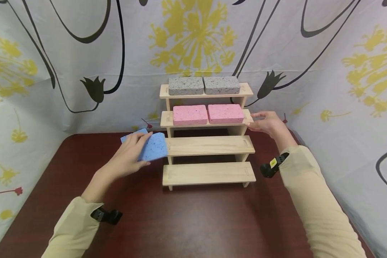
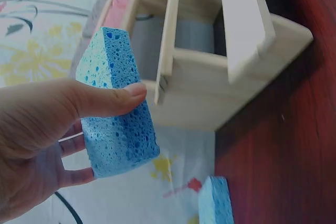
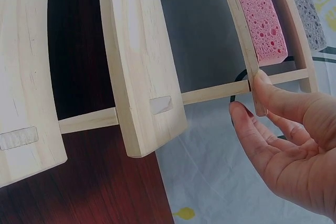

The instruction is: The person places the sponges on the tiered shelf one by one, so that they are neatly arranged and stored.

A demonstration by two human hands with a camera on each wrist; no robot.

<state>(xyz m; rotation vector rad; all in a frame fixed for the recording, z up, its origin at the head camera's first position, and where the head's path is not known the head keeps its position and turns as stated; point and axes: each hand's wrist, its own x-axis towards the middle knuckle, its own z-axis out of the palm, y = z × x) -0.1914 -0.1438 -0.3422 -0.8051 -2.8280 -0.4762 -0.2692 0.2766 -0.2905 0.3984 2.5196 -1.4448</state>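
Note:
My left hand point(image 1: 129, 153) grips a porous blue sponge point(image 1: 155, 147) just off the left end of a wooden tiered shelf point(image 1: 209, 145). In the left wrist view the thumb lies across one face of that sponge, with the fingers behind it. A second blue sponge point(image 2: 215, 203) lies on the table, partly hidden behind my left hand in the head view. At the shelf's right side, my right hand point(image 1: 267, 124) pinches the end of the second tier from the top between thumb and fingers. On that tier sit two pink sponges point(image 1: 189, 114), side by side.
Two grey sponges point(image 1: 186, 86) lie on the top tier. The two lower tiers point(image 1: 209, 173) show bare wood. The shelf stands towards the back of a dark red-brown table point(image 1: 193, 218), with a flower-patterned white cloth point(image 1: 135, 64) hanging behind and at both sides.

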